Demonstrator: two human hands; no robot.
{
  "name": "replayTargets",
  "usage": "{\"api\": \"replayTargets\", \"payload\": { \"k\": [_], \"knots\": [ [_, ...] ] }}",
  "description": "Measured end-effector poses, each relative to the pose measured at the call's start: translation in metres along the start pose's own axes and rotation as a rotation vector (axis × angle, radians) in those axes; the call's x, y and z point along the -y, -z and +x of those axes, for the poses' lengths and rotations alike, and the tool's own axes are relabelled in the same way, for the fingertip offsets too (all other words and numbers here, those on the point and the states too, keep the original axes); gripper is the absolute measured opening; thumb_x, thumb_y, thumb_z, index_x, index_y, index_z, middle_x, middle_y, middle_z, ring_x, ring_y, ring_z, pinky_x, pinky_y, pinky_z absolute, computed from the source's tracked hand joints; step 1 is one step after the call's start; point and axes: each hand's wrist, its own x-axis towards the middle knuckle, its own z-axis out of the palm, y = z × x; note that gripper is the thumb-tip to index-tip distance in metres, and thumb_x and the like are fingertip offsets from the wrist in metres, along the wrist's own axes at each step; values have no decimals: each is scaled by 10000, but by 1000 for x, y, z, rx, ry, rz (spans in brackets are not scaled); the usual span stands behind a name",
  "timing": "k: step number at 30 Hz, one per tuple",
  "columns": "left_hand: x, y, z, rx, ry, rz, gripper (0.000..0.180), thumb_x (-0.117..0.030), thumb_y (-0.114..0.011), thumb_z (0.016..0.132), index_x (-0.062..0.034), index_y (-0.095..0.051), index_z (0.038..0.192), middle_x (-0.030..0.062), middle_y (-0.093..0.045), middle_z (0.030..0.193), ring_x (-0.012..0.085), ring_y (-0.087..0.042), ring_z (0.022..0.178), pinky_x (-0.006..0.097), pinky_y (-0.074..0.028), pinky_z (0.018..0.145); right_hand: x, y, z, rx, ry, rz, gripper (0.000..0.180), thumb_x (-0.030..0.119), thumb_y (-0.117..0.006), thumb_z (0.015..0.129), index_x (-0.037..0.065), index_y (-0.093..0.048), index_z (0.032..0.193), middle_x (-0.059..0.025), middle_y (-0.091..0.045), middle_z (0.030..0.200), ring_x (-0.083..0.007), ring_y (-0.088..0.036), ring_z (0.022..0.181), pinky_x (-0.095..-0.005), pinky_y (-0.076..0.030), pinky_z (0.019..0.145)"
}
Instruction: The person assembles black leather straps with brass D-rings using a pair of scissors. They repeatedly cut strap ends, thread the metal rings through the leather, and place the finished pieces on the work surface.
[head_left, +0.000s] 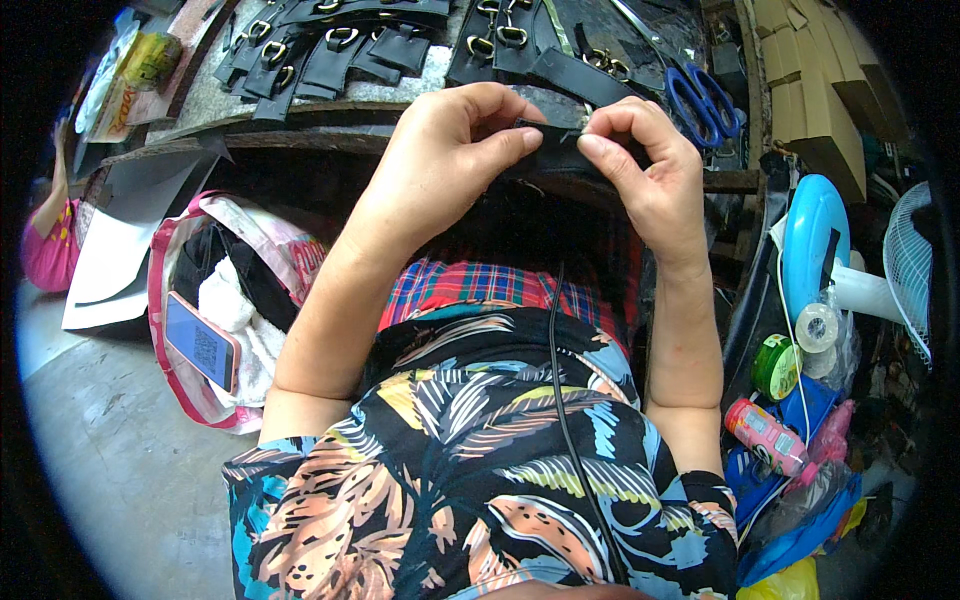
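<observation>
Over the near edge of the worktable, a small black strap piece (pixel 556 148) is stretched between my two hands. My left hand (pixel 445 150) pinches its left end between thumb and forefinger. At the other end, my right hand (pixel 655 170) grips it with thumb and curled fingers, close to a small pale bit whose kind I cannot make out. Just beyond my hands lies a wider black strap (pixel 580 78) beside metal rings. Scissors with blue handles (pixel 705 105) rest to the right of my right hand.
Several black straps with gold-coloured rings (pixel 335 60) cover the table's far left. A bag (pixel 160 300) with a phone (pixel 203 342) on it stands at my left; another person's arm (pixel 55 200) shows beyond. Cardboard (pixel 820 100), a blue fan (pixel 812 240) and a pink can (pixel 765 435) are at right.
</observation>
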Motion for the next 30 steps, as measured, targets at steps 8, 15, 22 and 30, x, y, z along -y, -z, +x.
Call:
{"api": "replayTargets", "payload": {
  "k": [8, 15, 22, 30],
  "knots": [
    [4, -8, 3, 23, -3, -324, 257, -130, -718, 951, -13, -718, 1181, 12, -730, 984, 35, -619, 767, 186, -479, 609, -4, 2, 3, 80, 122, -141, 184, 234, -808, 801, 84, -710, 846, -20, -656, 801, -222, -616, 787, -357, -452, 758],
    [-2, -15, -5, -23, -77, -323, 252, -62, -704, 953, 0, -707, 1198, 43, -740, 1047, 66, -673, 878, 211, -547, 705, -3, -6, 4, -64, 116, -64, 188, 271, -795, 816, 113, -733, 896, -26, -663, 831, -228, -625, 822, -370, -442, 816],
    [-7, -17, -7, -130, -163, -73, 270, -9, -728, 918, 8, -700, 1186, 41, -737, 1046, 75, -680, 923, 237, -568, 788, -9, -1, 3, 57, 142, -192, 203, 292, -783, 833, 120, -753, 937, -39, -651, 788, -232, -626, 797, -386, -434, 840],
    [-12, -12, 11, -115, -296, 102, 264, -8, -743, 870, -23, -717, 1133, 21, -698, 886, 70, -630, 788, 227, -512, 691, -19, -3, 10, 30, 164, -113, 247, 277, -815, 815, 68, -751, 930, -79, -628, 728, -259, -614, 682, -376, -467, 702]
  ]
}}
